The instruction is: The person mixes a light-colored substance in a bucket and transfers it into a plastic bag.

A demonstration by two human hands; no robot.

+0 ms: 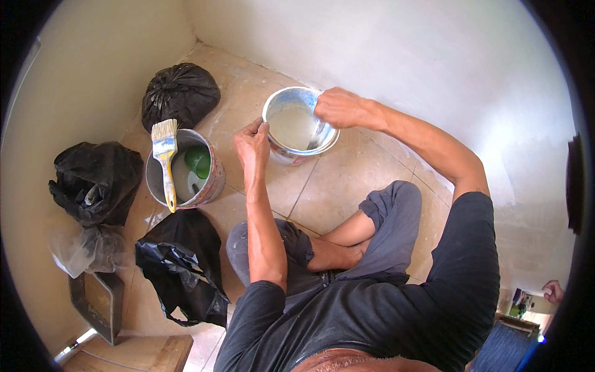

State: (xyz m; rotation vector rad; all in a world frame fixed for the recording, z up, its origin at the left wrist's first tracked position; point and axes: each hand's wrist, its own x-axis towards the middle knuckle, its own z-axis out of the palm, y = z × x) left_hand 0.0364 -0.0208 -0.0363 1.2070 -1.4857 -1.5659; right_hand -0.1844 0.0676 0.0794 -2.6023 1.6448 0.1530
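A white bucket point(286, 155) of pale, milky liquid stands on the tiled floor in front of me, its inner wall smeared blue and white. My left hand point(253, 139) is closed on the near left side of its rim. Over the right side of the rim, my right hand point(339, 108) is curled in a fist. A flat grey blade-like tool point(320, 134) reaches down from that fist into the bucket; its handle is hidden in my fingers. To the left stands a grey pail point(215, 180) with a green object point(198, 162) inside. A paintbrush point(165, 158) lies across the pail's rim.
A tied black bag point(181, 93) sits near the corner, with more black bags point(99, 183) point(183, 263) at left. A grey tray point(99, 304) leans behind a wooden board point(130, 354). Walls rise close on the left and ahead. A person's hand point(553, 291) shows at far right.
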